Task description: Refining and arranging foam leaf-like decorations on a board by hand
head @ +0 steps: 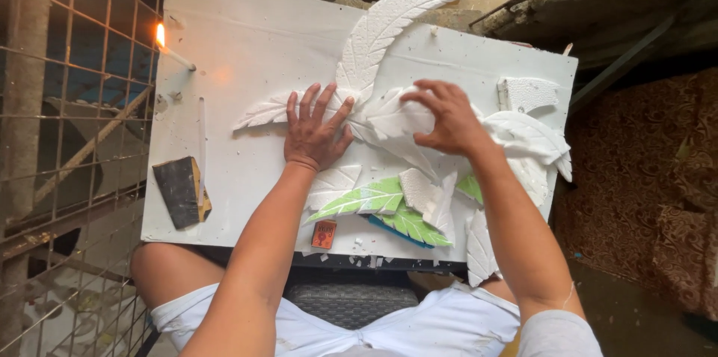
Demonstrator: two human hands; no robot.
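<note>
A white foam board (247,43) on the desk carries a carved white foam bird relief (374,114), long axis running left to right, one ribbed wing pointing up-right. The left hand (315,132) lies flat, fingers spread, on the feathered tail; the right hand (447,116) presses curled fingertips on the body. Green foam leaves (381,200) lie just below, and a lit candle (173,50) stands at the left.

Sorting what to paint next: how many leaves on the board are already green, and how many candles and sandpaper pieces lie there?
Green leaves: 3
Lit candles: 1
Unlit candles: 1
Sandpaper pieces: 1
Total: 6
</note>
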